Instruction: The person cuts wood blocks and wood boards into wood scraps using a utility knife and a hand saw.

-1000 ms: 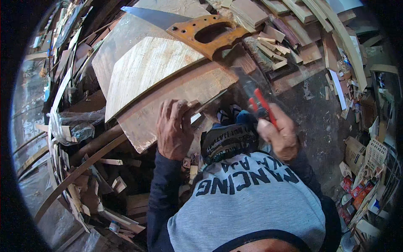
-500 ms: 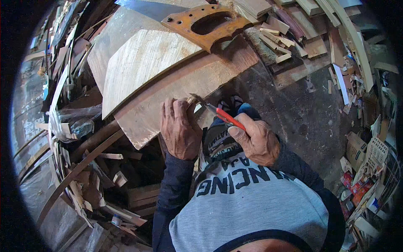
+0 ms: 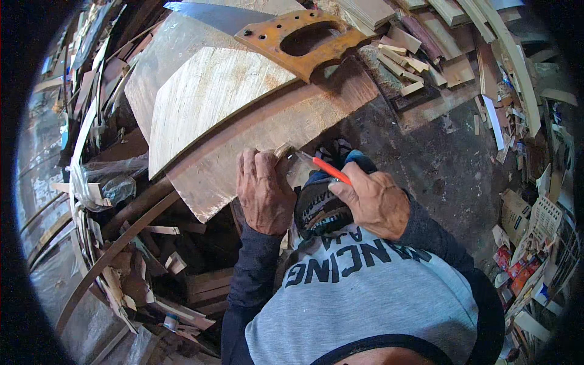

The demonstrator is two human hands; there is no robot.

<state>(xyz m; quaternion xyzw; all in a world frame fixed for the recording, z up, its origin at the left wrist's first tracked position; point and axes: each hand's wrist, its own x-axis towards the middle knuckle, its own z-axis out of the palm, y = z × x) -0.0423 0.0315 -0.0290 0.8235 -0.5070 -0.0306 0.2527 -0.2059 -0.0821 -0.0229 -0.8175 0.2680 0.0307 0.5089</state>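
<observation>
My right hand (image 3: 378, 204) is closed round a red-handled tool (image 3: 331, 171) with a narrow metal blade. The blade points up and left, toward my left hand (image 3: 266, 191). Curled fingers of that hand grip a small piece of wood (image 3: 283, 149), whose pale end shows beyond the fingertips. Most of the piece is hidden by the hand. Both hands are at the near edge of a brown wooden board (image 3: 255, 159). On this board lies a pale, angled plywood panel (image 3: 213, 100) with a curved near edge.
A handsaw (image 3: 267, 36) with a wooden handle rests across the panel's far corner. Several small wood offcuts (image 3: 403, 64) lie at the far right. Scrap strips crowd the left around a crumpled plastic bag (image 3: 118, 185). A cardboard box (image 3: 516, 213) stands among litter at right.
The tool's blade has drawn back from the wood piece toward the right, and my right hand has shifted slightly with it. My left hand keeps its grip, nearly in place.
</observation>
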